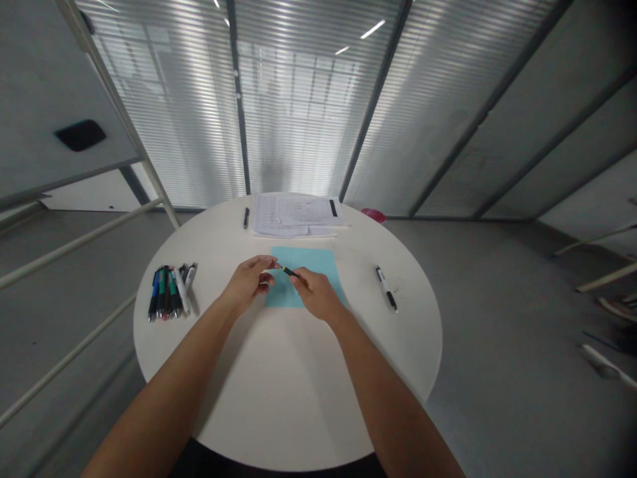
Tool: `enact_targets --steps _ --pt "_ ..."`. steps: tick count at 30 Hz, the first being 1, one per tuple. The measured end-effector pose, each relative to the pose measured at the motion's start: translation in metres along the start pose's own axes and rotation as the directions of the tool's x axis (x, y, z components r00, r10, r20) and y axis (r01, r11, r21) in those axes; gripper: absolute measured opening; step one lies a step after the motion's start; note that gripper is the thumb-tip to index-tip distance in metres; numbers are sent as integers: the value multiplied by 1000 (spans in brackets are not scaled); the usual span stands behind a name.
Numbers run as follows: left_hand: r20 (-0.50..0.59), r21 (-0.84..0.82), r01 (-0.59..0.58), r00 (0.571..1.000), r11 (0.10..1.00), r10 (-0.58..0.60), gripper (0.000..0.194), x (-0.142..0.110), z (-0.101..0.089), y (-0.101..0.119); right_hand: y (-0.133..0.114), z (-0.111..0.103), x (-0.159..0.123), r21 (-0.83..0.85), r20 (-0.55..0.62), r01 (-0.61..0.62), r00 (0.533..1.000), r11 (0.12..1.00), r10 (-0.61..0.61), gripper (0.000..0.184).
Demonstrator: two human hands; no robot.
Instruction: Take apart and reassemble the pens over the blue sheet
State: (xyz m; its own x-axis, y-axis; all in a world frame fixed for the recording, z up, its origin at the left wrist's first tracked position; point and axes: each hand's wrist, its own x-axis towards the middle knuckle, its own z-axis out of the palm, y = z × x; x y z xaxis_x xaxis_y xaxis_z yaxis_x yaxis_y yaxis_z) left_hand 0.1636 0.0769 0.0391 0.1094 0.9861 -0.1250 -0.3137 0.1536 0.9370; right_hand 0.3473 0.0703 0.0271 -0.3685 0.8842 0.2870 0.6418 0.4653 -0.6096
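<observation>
- From where I stand, the slim dark pen piece (288,271) with a yellow band is up over the blue sheet (318,260), between the person's two hands.
- Its long axis slants; the thin end points away and leftward, toward the left fingertips, the thicker end back into the right palm.
- The right hand (317,294) grasps that thicker end; the left hand (247,282) has its fingertips together at the thin end, though whether they pinch it I can't tell.
- The round white table (288,378) carries printed papers (293,216) at its far side, bunched pens (169,292) at left, and a white-and-black pen (387,289) at right.
- Beyond stand blinds (298,133) behind glass, over grey floor (497,299).
</observation>
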Motion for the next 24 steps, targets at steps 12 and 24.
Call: enact_targets --steps 12,24 --pt "8 74 -6 1000 997 5 31 1 0 -2 0 0 0 -106 8 -9 1000 994 10 23" --pt "-31 156 -20 999 988 25 33 4 0 -5 0 2 1 -129 3 -16 1000 991 16 23"
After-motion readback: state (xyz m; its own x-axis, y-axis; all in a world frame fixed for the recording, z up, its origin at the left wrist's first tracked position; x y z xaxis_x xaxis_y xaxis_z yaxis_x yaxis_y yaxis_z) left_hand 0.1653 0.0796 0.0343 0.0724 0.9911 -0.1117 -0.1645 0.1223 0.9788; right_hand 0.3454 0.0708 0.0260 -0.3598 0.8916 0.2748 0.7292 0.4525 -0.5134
